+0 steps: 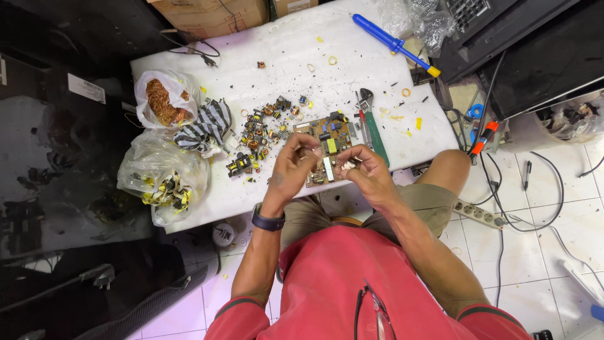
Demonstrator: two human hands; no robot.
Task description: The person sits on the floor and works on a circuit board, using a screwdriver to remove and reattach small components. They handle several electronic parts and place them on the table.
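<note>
A small pale part (347,165) sits pinched in the fingers of the right hand (368,169), held just above the near edge of the brown circuit board (327,146) and in front of the person's chest. The left hand (290,165) is raised beside it, thumb and forefinger pressed together at the tips near the same part; whether they grip anything cannot be told. A dark watch (268,220) wraps the left wrist.

The circuit board lies flat on the white worktop (283,56), partly hidden by both hands. Just left of the board is a scatter of small coils and components (258,135), some wound with copper wire. Just right of the board lie an adjustable wrench (365,99) and a green-handled tool (376,135), side by side. Farther left of the board is a striped cloth bag (211,123), then 1 clear plastic bag of copper wire (165,101) and another clear bag holding yellow-taped parts (165,182). Well beyond the board, at the far right corner of the worktop, rests a blue-handled screwdriver (391,43) with a yellow end. Right of the board, off the worktop edge, an orange-handled tool (483,138) hangs among cables above a white power strip (481,214) on the tiled floor.
</note>
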